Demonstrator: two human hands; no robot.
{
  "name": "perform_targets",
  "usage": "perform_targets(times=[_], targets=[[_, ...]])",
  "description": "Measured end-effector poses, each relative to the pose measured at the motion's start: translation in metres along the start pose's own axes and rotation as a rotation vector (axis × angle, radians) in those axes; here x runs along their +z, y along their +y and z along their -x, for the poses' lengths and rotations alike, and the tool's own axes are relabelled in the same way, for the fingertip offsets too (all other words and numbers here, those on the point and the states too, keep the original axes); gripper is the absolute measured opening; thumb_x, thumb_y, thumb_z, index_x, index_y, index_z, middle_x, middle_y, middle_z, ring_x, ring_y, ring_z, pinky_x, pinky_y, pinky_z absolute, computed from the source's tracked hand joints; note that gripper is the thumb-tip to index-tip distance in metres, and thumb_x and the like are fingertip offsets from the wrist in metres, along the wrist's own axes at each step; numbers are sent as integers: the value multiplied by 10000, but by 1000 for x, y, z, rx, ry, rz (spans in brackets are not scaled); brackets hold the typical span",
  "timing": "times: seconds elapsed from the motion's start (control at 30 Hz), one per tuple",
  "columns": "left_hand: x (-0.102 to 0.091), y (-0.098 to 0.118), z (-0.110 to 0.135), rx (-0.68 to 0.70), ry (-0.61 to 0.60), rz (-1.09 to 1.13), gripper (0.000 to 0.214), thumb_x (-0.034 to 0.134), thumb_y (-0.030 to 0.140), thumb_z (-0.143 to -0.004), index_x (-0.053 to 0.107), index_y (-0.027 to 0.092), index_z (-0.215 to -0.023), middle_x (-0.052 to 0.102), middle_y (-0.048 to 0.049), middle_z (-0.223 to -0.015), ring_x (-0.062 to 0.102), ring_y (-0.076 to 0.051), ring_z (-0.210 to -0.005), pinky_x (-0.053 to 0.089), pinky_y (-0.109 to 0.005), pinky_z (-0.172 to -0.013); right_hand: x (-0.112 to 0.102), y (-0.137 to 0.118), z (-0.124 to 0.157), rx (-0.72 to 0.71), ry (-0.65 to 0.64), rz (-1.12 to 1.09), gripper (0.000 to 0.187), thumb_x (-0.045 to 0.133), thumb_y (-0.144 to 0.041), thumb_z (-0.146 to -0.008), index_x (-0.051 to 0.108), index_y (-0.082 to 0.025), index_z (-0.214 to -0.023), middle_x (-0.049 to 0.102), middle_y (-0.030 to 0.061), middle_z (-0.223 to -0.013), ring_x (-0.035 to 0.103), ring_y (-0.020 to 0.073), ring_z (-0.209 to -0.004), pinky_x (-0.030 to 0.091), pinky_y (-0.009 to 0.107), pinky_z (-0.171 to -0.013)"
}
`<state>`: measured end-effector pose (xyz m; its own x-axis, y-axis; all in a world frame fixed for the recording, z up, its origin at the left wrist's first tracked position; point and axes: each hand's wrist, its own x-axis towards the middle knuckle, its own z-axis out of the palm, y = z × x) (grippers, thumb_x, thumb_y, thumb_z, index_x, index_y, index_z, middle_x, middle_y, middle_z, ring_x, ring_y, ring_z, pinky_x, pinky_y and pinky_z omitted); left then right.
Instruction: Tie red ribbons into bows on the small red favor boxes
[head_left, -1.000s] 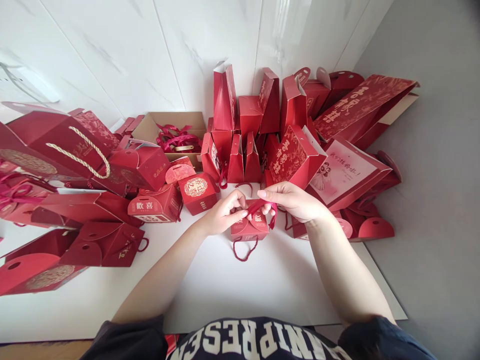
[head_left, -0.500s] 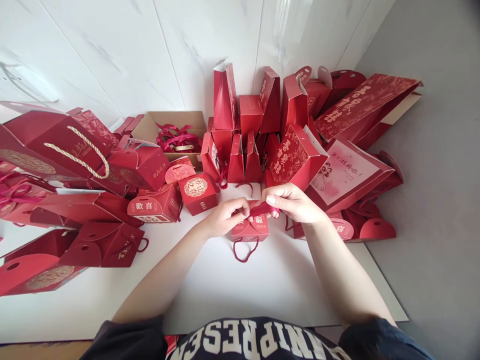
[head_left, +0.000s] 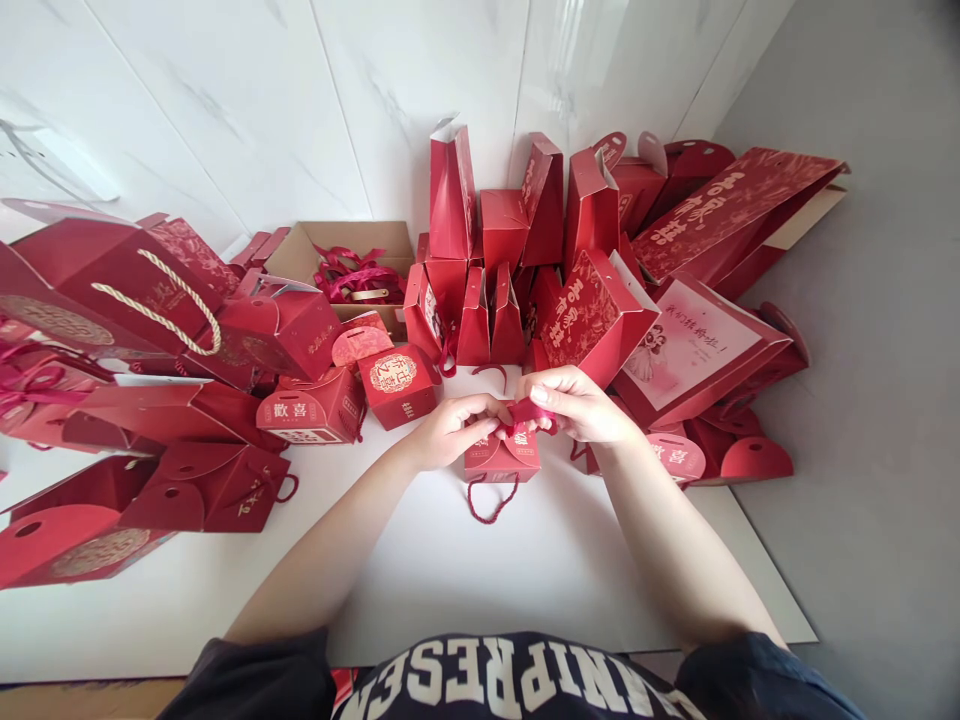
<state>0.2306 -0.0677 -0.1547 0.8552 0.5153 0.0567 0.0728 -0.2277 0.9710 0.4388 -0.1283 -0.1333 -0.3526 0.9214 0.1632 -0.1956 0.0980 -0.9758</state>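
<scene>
A small red gift box (head_left: pixel 501 461) with a cord handle stands on the white board (head_left: pixel 465 570) in front of me. Both my hands work at its top. My left hand (head_left: pixel 450 432) pinches the box's top flap from the left. From the right, my right hand (head_left: pixel 577 405) is closed on a red ribbon (head_left: pixel 529 414) lying over the top of the box. The fingertips of both hands nearly meet above the box.
Many red gift boxes and bags crowd the back along the white wall, among them a large bag with a rope handle (head_left: pixel 112 290) and an open cardboard box of ribbons (head_left: pixel 352 265). Grey floor (head_left: pixel 885 400) lies to the right.
My hands have drawn closer together over the box, and the right hand has pulled the ribbon slightly up and left. The box stays in place.
</scene>
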Motion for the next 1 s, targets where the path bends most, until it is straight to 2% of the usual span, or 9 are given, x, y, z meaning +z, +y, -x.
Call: perform_targets(times=[0.17, 0.3, 0.4, 0.47, 0.67, 0.77, 0.87, 0.93, 1.0], targets=[[4, 8, 3, 61, 12, -174, 191, 570, 220, -872, 630, 156, -1041, 674, -41, -911, 583, -126, -747, 470, -256, -718, 5, 3, 1, 0, 138, -84, 357, 635, -434, -891, 677, -160, -667, 600, 5, -620, 531, 113, -548, 414, 249, -547], [15, 11, 2, 25, 129, -309, 263, 702, 347, -786, 635, 162, -961, 626, 7, -792, 519, -98, -615, 429, -223, -593, 13, -5, 1, 25, 162, -21, 311, 653, -421, -883, 737, -159, -738, 667, 26, -676, 608, 131, -624, 480, 255, -627], [23, 8, -2, 9, 228, -427, 157, 653, 319, -823, 629, 164, -836, 572, 33, -679, 474, -92, -571, 373, -222, -563, 19, -10, 1, 63, 188, -15, 298, 673, -429, -865, 757, -157, -779, 694, 39, -711, 632, 137, -670, 502, 257, -675], [25, 5, -4, 31, 245, -491, 130, 591, 280, -867, 622, 168, -808, 554, 36, -651, 462, -94, -575, 351, -228, -575, 22, -11, 1, 88, 234, -41, 301, 685, -437, -853, 753, -156, -769, 693, 38, -710, 628, 133, -669, 504, 251, -678], [18, 5, -3, 72, 161, -466, 335, 507, 379, -942, 549, 164, -689, 604, 18, -669, 495, -103, -610, 363, -234, -608, 15, -11, 5, 116, 468, -79, 399, 663, -511, -845, 648, -176, -628, 618, 21, -588, 553, 127, -535, 470, 260, -569], [15, 6, -3, 85, 131, -462, 325, 479, 372, -958, 564, 169, -719, 635, 7, -705, 530, -118, -657, 380, -241, -642, 11, -18, 14, 81, 570, 124, 476, 614, -576, -853, 561, -190, -578, 530, -2, -517, 476, 119, -473, 405, 260, -499], [15, 5, -2, 99, 131, -485, 328, 486, 370, -957, 553, 170, -706, 622, 6, -694, 514, -120, -648, 370, -245, -639, 15, -32, 28, 56, 683, 480, 486, 585, -579, -869, 479, -206, -576, 433, -29, -471, 371, 107, -425, 309, 261, -437], [15, 3, -2, 115, 127, -491, 329, 487, 363, -958, 542, 170, -697, 610, 6, -690, 500, -117, -642, 362, -244, -636, 20, -43, 37, 36, 756, 749, 419, 586, -538, -887, 500, -212, -639, 442, -29, -496, 367, 112, -437, 297, 264, -443], [14, 2, -3, 143, 122, -503, 321, 487, 354, -959, 540, 172, -701, 579, 11, -670, 479, -117, -635, 350, -243, -629, 24, -50, 45, 64, 770, 979, 334, 561, -510, -913, 554, -218, -751, 507, -14, -558, 411, 127, -461, 330, 273, -469]])
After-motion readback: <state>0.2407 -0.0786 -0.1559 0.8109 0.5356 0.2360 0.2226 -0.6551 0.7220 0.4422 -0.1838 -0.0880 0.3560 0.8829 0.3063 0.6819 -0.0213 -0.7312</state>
